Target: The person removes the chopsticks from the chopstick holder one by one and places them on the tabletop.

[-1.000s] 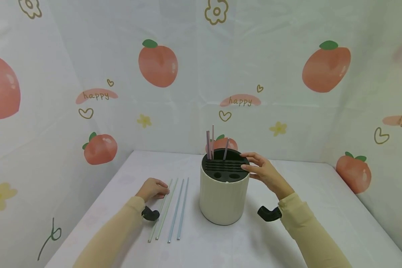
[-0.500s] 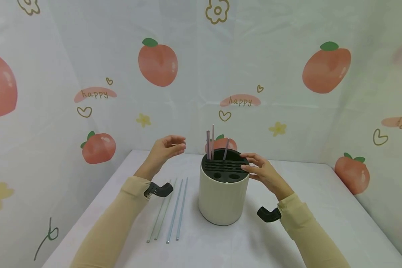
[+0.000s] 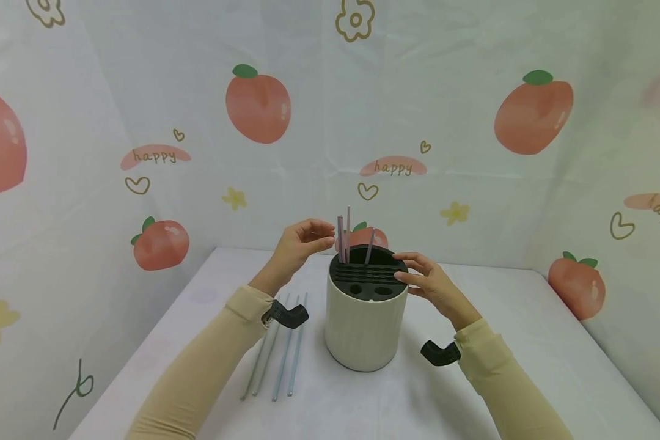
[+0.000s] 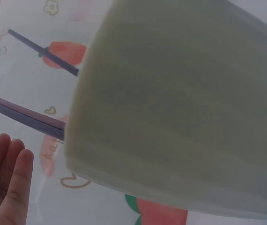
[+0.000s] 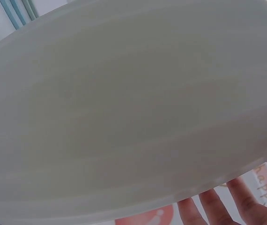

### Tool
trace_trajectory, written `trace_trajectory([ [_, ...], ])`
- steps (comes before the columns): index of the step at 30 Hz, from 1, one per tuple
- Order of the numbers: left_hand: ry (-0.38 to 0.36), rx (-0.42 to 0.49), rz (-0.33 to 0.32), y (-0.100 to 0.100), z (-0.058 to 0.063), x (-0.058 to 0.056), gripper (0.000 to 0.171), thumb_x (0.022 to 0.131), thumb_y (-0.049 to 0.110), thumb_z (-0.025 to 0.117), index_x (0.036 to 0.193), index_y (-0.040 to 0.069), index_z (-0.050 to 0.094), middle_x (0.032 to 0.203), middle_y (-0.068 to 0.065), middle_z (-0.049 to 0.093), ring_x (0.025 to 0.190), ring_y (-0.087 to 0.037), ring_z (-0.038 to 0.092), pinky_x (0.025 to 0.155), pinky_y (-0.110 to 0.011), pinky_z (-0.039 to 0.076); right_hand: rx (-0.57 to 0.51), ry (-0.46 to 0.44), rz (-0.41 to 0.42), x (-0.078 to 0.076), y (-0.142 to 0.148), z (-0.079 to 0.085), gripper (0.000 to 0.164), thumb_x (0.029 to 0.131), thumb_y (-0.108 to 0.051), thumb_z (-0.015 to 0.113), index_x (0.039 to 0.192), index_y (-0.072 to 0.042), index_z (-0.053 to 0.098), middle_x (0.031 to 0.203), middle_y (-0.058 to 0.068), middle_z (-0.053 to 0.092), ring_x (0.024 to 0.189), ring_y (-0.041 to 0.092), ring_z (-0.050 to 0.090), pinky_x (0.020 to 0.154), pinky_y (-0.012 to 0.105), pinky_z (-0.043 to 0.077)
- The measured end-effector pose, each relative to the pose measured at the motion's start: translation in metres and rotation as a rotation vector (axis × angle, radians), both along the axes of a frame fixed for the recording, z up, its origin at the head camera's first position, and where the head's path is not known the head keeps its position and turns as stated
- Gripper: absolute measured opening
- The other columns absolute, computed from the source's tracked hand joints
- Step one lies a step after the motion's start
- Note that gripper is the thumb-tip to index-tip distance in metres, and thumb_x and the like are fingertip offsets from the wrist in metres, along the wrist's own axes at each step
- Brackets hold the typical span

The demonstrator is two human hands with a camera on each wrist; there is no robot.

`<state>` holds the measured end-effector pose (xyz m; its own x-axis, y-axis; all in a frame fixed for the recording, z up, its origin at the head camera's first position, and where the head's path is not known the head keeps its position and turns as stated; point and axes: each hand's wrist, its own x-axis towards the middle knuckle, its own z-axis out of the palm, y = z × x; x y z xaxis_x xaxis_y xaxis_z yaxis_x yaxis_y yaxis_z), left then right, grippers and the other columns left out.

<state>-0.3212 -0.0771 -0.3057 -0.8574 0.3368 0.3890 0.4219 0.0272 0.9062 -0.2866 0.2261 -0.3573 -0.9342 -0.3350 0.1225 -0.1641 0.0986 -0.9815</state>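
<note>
Head view: white-covered table (image 3: pixel 385 409); two green and two blue sticks (image 3: pixel 282 366) lie roughly parallel between its left edge and the pale holder (image 3: pixel 365 330). Holder upright, about midway between the table's side edges. Right hand (image 3: pixel 437 284): fingers extended, resting on the holder's rim, not clenched. Left hand (image 3: pixel 297 247): above the table, fingers loose beside pink and purple sticks (image 3: pixel 348 232) standing in the holder's rear compartment; contact unclear. Beyond the far edge: white backdrop (image 3: pixel 302 177), printed peaches, "happy".
</note>
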Motion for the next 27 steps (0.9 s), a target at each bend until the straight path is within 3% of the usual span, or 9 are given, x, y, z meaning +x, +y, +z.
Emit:
trace_trajectory([
  [5, -0.016, -0.034, -0.016, 0.005, -0.003, 0.002, 0.026, 0.089, 0.007, 0.069, 0.113, -0.002, 0.063, 0.102, 0.000, 0.065, 0.093, -0.012, 0.064, 0.092, -0.033, 0.055, 0.000, 0.004, 0.002, 0.001, 0.001, 0.000, 0.039, 0.094, -0.014, 0.061, 0.131, -0.012, 0.050, 0.124, 0.000, 0.052, 0.101, 0.008, 0.062, 0.089, 0.028, 0.050],
  [12, -0.044, -0.106, 0.023, 0.010, -0.010, 0.003, 0.026, 0.088, 0.011, 0.071, 0.111, 0.002, 0.065, 0.104, -0.003, 0.066, 0.096, -0.014, 0.063, 0.090, -0.032, 0.053, -0.004, 0.002, 0.001, 0.000, 0.000, -0.001, 0.040, 0.094, -0.015, 0.062, 0.132, -0.012, 0.050, 0.124, 0.000, 0.053, 0.101, 0.009, 0.062, 0.089, 0.029, 0.050],
  [22, -0.022, -0.069, -0.006, 0.012, -0.012, 0.001, 0.023, 0.088, 0.006, 0.070, 0.108, -0.004, 0.063, 0.098, -0.004, 0.067, 0.091, -0.012, 0.063, 0.084, -0.027, 0.053, -0.001, -0.007, -0.005, 0.000, 0.000, 0.000, 0.042, 0.094, -0.015, 0.063, 0.133, -0.011, 0.050, 0.132, 0.008, 0.048, 0.102, 0.008, 0.061, 0.089, 0.029, 0.049],
  [27, -0.009, -0.030, -0.025, 0.012, -0.004, -0.001, 0.023, 0.089, 0.001, 0.068, 0.108, -0.009, 0.060, 0.102, -0.015, 0.066, 0.089, -0.011, 0.065, 0.087, -0.031, 0.057, 0.011, -0.008, -0.007, 0.000, 0.000, 0.000, 0.043, 0.094, -0.016, 0.063, 0.133, -0.011, 0.049, 0.136, 0.013, 0.046, 0.102, 0.008, 0.061, 0.091, 0.030, 0.049],
])
